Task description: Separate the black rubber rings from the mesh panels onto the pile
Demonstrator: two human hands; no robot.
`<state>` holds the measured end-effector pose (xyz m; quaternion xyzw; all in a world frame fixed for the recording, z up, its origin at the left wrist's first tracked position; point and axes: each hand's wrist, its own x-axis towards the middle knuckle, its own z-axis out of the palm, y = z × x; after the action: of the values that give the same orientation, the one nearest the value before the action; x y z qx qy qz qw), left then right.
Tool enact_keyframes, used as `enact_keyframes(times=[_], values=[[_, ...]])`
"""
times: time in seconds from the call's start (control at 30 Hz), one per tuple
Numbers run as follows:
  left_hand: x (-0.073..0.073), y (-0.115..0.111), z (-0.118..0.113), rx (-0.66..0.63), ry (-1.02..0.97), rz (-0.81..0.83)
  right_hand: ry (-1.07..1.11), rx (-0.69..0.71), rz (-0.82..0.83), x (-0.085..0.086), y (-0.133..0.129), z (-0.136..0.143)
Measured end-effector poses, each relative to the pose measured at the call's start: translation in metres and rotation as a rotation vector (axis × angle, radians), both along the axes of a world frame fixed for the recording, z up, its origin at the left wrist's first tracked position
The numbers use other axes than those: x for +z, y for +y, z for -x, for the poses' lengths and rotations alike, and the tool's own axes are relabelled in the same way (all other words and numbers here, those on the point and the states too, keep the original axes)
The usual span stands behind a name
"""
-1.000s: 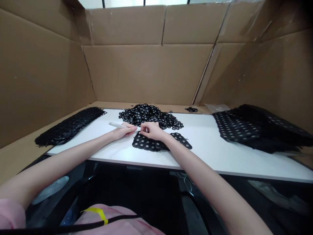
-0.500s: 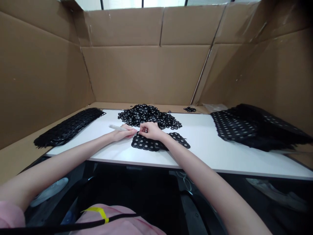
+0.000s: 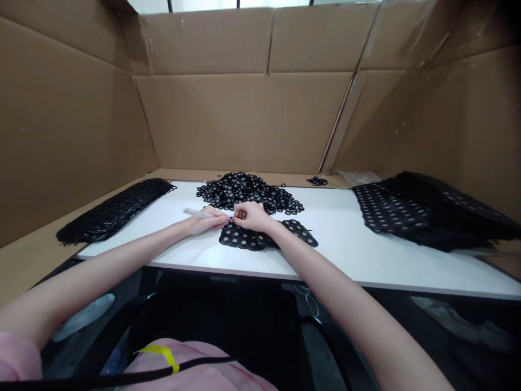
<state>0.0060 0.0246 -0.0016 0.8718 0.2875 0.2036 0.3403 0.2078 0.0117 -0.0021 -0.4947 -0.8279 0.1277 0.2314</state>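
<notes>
A white pen-like tool (image 3: 197,213) lies in my left hand (image 3: 208,220), its blunt end pointing left and its tip hidden near my fingertips. My right hand (image 3: 252,217) is pinched at the upper left edge of a black lace piece (image 3: 241,238) with pale round dots. The fingertips of both hands almost meet there. Part of the lace passes under my right wrist and shows again on its other side. Just beyond my hands lies a heap of small black rings (image 3: 244,190).
A long bundle of black netting (image 3: 118,210) lies on the left of the white table (image 3: 337,255). At the right is a pile of black dotted fabric (image 3: 423,212). A few rings (image 3: 317,181) sit at the back. Cardboard walls (image 3: 244,119) enclose the far side and both ends.
Both hands stay at the lace edge, with only a very slight shift of the fingers. The whole view has moved a little.
</notes>
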Motion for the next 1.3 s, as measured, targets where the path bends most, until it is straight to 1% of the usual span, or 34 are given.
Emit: enact_keyframes(times=[0.07,0.13,0.27,0.4,0.47,0.53,0.67,0.83,1.07,1.3], values=[[0.000,-0.001,0.000,-0.006,0.004,-0.001,-0.005,-0.007,-0.002,0.000,0.000,0.000],[0.000,-0.001,-0.001,0.017,-0.017,0.012,-0.006,-0.009,-0.002,0.000,-0.001,-0.002],[-0.001,-0.001,0.000,0.055,-0.115,0.039,0.014,0.020,0.023,0.000,-0.001,-0.005],[0.001,-0.001,0.005,0.131,-0.230,0.144,-0.029,0.042,0.071,0.002,0.000,-0.005],[0.001,-0.004,0.008,0.149,-0.246,0.200,-0.035,0.062,0.081,0.003,0.000,-0.004],[0.002,-0.009,0.009,0.125,-0.230,0.212,-0.021,0.074,0.075,0.004,0.000,-0.003],[0.004,-0.017,0.006,0.072,-0.186,0.176,-0.012,0.081,0.059,0.004,-0.001,-0.004],[0.004,-0.017,0.004,0.042,-0.163,0.144,-0.017,0.078,0.060,0.003,-0.001,-0.005],[0.004,-0.018,0.004,0.037,-0.143,0.098,-0.017,0.089,0.047,0.005,-0.002,-0.003],[0.006,-0.017,0.005,0.050,-0.121,0.143,-0.009,0.133,0.028,0.008,-0.005,-0.002]])
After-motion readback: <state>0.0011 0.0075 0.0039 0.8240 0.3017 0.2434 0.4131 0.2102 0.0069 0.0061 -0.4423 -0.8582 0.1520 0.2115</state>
